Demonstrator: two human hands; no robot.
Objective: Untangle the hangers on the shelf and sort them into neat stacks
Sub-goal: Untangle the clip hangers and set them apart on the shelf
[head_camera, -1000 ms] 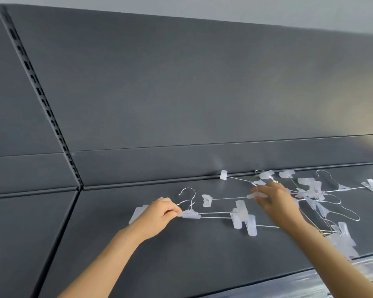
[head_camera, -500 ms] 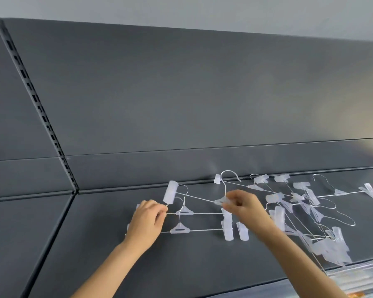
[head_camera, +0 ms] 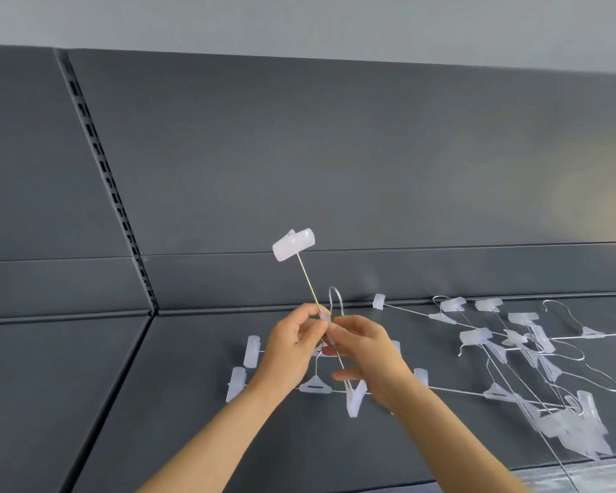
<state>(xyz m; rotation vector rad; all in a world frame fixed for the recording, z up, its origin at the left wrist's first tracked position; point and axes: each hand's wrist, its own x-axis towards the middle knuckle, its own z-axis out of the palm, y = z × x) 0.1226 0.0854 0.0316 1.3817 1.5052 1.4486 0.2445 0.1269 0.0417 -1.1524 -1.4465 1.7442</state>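
A clip hanger [head_camera: 306, 275] of thin wire with clear plastic clips is lifted off the dark grey shelf [head_camera: 178, 414] and tilted nearly upright, one clip high in the air. My left hand [head_camera: 292, 346] and my right hand [head_camera: 367, 354] meet at its centre and both pinch it near the hook. Under my hands lie two sorted hangers [head_camera: 315, 387], side by side. A tangled pile of hangers [head_camera: 534, 354] spreads across the shelf to the right of my right hand.
The shelf's grey back panel [head_camera: 335, 165] rises behind the hangers. A slotted upright rail [head_camera: 111, 186] runs diagonally at the left. The shelf's front edge [head_camera: 584, 471] shows at the lower right.
The hanger has been pulled left out of the pile and swung up off the shelf until it stands on end. My hands have come together at its centre.
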